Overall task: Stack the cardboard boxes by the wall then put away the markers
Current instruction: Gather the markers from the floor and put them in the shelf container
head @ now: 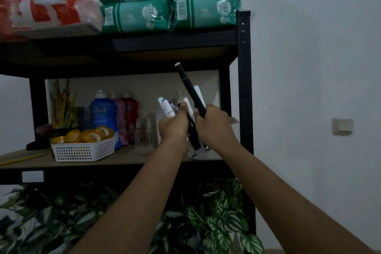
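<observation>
My left hand [172, 127] grips a bundle of markers [168, 108], white and black ones, in front of the middle shelf. My right hand [214, 125] grips a long black marker [190, 88] that tilts up and to the left, its pale tip near the upper shelf board. Both hands are close together, almost touching. The lower ends of some markers stick out below the hands near the shelf board [123, 160]. No cardboard boxes show in this view.
A black metal rack [244, 80] stands against a pale wall. On the middle shelf are a white basket [82, 150] of tape rolls, detergent bottles [104, 113] and clear bottles. Green packs [171, 12] lie on top. Leafy plants [218, 208] fill the space below.
</observation>
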